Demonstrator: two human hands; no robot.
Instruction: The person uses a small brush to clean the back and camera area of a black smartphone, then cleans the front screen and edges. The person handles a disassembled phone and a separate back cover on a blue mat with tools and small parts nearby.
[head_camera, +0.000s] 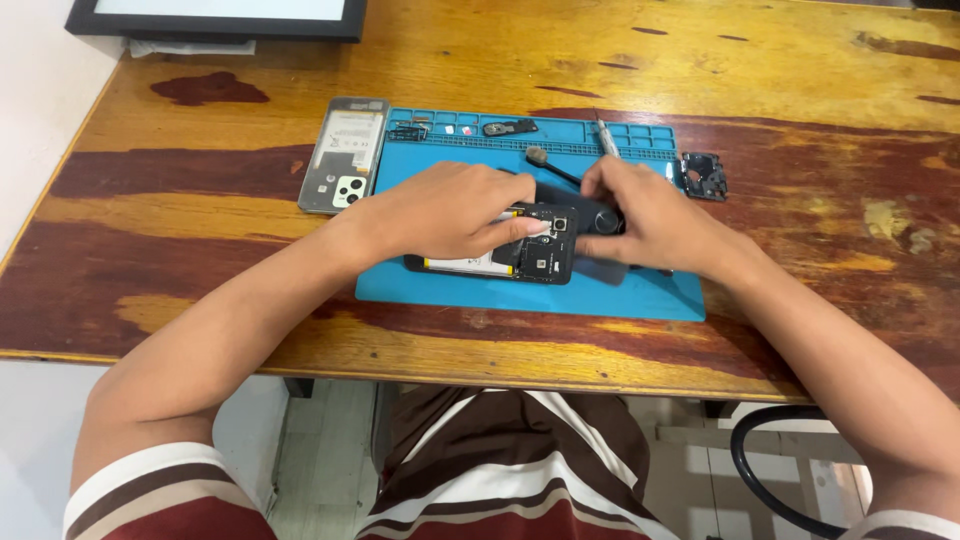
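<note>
Resting on a blue repair mat (640, 295), an opened smartphone (520, 255) lies face down with its back cover off, so the battery and dark circuit boards show. The left hand (450, 210) presses down across the phone's middle, fingers curled and fingertips (535, 228) touching the board beside the camera module. The right hand (645, 215) is closed around something dark at the phone's top end; it may be a small round part or a tool tip, but the fingers hide too much to say. Both hands sit close together over the phone, nearly touching.

Just left of the mat, on the worn wooden table (800, 80), lies the removed back cover (345, 155), inner side up, with its camera window toward the person. Along the mat's rear tray are small parts, a black bracket (510, 127) and a screwdriver (607, 135). A small brush (548, 165) lies behind the hands. A black frame piece (703, 175) rests on the table off the mat's right edge. A dark-framed screen (220, 20) stands at the table's far left corner.
</note>
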